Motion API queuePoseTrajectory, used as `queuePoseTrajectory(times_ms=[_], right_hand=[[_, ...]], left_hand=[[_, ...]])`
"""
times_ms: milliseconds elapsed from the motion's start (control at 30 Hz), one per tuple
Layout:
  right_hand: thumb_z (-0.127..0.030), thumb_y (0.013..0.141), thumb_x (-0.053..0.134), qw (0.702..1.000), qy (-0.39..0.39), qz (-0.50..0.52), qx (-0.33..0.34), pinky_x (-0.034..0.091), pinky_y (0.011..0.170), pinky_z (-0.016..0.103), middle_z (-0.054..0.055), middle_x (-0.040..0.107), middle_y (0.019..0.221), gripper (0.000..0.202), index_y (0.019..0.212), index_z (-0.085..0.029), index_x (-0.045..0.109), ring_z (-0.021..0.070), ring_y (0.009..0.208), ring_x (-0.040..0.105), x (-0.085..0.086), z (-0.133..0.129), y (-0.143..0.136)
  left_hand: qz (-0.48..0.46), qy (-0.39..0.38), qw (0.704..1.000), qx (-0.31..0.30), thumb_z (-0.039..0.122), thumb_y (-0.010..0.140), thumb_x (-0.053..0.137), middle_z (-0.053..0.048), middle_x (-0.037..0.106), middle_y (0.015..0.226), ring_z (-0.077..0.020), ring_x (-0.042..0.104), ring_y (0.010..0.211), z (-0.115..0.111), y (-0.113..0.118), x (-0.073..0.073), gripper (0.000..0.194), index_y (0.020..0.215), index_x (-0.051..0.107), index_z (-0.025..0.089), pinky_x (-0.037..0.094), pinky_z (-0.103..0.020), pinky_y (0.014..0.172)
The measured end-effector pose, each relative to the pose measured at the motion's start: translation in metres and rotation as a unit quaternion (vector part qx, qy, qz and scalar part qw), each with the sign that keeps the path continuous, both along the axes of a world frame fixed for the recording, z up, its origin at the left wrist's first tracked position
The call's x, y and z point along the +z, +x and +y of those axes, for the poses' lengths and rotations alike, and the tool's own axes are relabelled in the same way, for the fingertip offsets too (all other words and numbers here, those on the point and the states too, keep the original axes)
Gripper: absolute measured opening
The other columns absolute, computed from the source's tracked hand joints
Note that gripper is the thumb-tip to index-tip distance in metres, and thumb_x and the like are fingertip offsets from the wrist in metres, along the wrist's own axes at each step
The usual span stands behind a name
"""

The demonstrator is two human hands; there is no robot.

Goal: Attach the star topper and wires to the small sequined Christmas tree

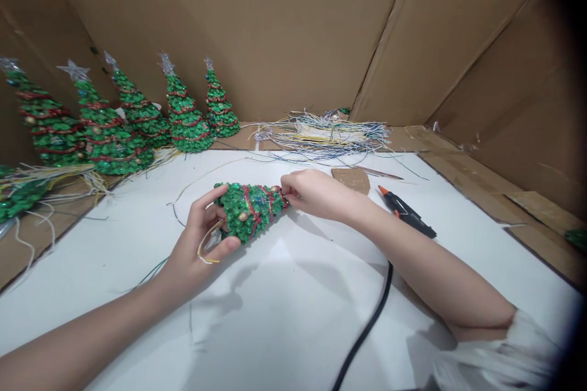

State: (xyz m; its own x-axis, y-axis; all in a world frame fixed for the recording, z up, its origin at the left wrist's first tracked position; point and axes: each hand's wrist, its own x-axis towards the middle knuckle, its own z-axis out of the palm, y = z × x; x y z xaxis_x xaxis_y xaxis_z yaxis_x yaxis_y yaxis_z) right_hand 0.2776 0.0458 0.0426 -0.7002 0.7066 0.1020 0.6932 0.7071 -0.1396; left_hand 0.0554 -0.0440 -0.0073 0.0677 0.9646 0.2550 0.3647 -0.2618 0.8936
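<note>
A small green Christmas tree ornament (252, 208) with red garland and gold baubles lies tilted on its side above the white table (293, 317). My left hand (202, 226) grips its wide base between thumb and fingers. White and yellow wires (204, 250) stick out of the base beside that thumb. At the narrow tip, my right hand (307, 192) is closed in a pinch; the fingers hide the top of the tree, and I cannot make out whether they hold anything else.
Several finished-looking trees with clear stars (114, 134) stand at the back left. A bundle of loose wires (330, 134) lies along the cardboard edge. To the right are a cardboard piece (351, 181), a pointed metal tool (378, 172) and a black glue gun (408, 214) with an orange nozzle; a black cable (367, 330) crosses the table.
</note>
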Motion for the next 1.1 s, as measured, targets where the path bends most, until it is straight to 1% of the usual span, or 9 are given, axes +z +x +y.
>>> queuePoseTrajectory(times_ms=[133,300,400,533,700,833,1000,1100], right_hand=[[-0.011,0.077,0.043,1.0,0.0,-0.018,0.003,0.024,0.054,0.024,0.006,0.063,0.078,0.015,0.083,-0.016,0.056,0.0139,0.063,0.051,0.005,-0.006,-0.001],[-0.011,0.073,0.046,0.999,-0.032,-0.009,-0.006,0.023,0.052,0.023,0.005,0.062,0.072,0.013,0.079,-0.016,0.056,0.0127,0.059,0.048,0.008,-0.011,-0.002],[-0.011,0.072,0.048,0.998,-0.056,0.025,-0.002,0.025,0.052,0.022,0.003,0.061,0.07,0.011,0.076,-0.016,0.056,0.0114,0.059,0.048,0.005,-0.006,-0.001],[-0.014,0.076,0.049,0.992,-0.099,0.081,0.008,0.028,0.054,0.021,0.001,0.06,0.069,0.007,0.074,-0.016,0.056,0.0096,0.059,0.048,-0.003,0.003,0.001],[-0.013,0.076,0.05,0.984,-0.136,0.116,-0.021,0.03,0.055,0.021,0.0,0.058,0.066,0.007,0.072,-0.015,0.056,0.0092,0.059,0.047,-0.006,0.007,-0.002],[-0.009,0.074,0.051,0.969,-0.185,0.159,-0.043,0.034,0.057,0.021,-0.001,0.056,0.066,0.007,0.072,-0.015,0.054,0.0096,0.061,0.049,-0.008,0.009,-0.005],[-0.005,0.07,0.05,0.93,-0.278,0.234,-0.05,0.038,0.057,0.021,-0.001,0.055,0.069,0.013,0.076,-0.016,0.053,0.0089,0.061,0.05,-0.015,0.015,-0.006],[-0.003,0.067,0.05,0.918,-0.295,0.258,-0.059,0.037,0.056,0.02,-0.003,0.052,0.065,0.017,0.077,-0.016,0.052,0.0079,0.057,0.048,-0.016,0.017,-0.006]], left_hand=[[0.01,0.008,1.0,-0.014,0.033,0.078,0.058,-0.009,0.055,0.114,-0.0231,0.056,0.102,0.001,-0.002,-0.002,0.065,0.134,0.026,0.033,0.05,-0.035,0.082],[-0.005,0.008,1.0,-0.01,0.036,0.081,0.055,-0.009,0.056,0.114,-0.0222,0.057,0.101,0.0,-0.001,-0.001,0.062,0.134,0.025,0.032,0.05,-0.035,0.084],[-0.011,0.006,1.0,-0.007,0.037,0.08,0.056,-0.009,0.056,0.115,-0.0218,0.058,0.099,-0.001,0.0,-0.001,0.063,0.134,0.024,0.03,0.05,-0.037,0.085],[-0.012,0.008,1.0,0.006,0.036,0.081,0.056,-0.009,0.056,0.116,-0.0224,0.058,0.1,-0.001,0.002,-0.001,0.063,0.134,0.024,0.027,0.05,-0.038,0.086],[-0.014,0.009,1.0,0.002,0.035,0.082,0.055,-0.008,0.057,0.114,-0.0211,0.059,0.1,-0.001,0.002,-0.001,0.061,0.134,0.023,0.029,0.05,-0.037,0.087],[-0.01,0.004,1.0,0.012,0.036,0.082,0.055,-0.008,0.056,0.115,-0.0217,0.059,0.1,-0.001,0.002,-0.002,0.062,0.134,0.023,0.03,0.052,-0.037,0.082],[-0.014,0.008,1.0,0.014,0.039,0.08,0.056,-0.007,0.058,0.112,-0.0236,0.061,0.097,-0.001,0.0,-0.005,0.064,0.134,0.024,0.03,0.053,-0.039,0.081],[-0.015,0.0,1.0,0.018,0.04,0.08,0.056,-0.007,0.058,0.114,-0.0249,0.06,0.099,-0.001,-0.001,-0.007,0.065,0.135,0.023,0.032,0.054,-0.039,0.077]])
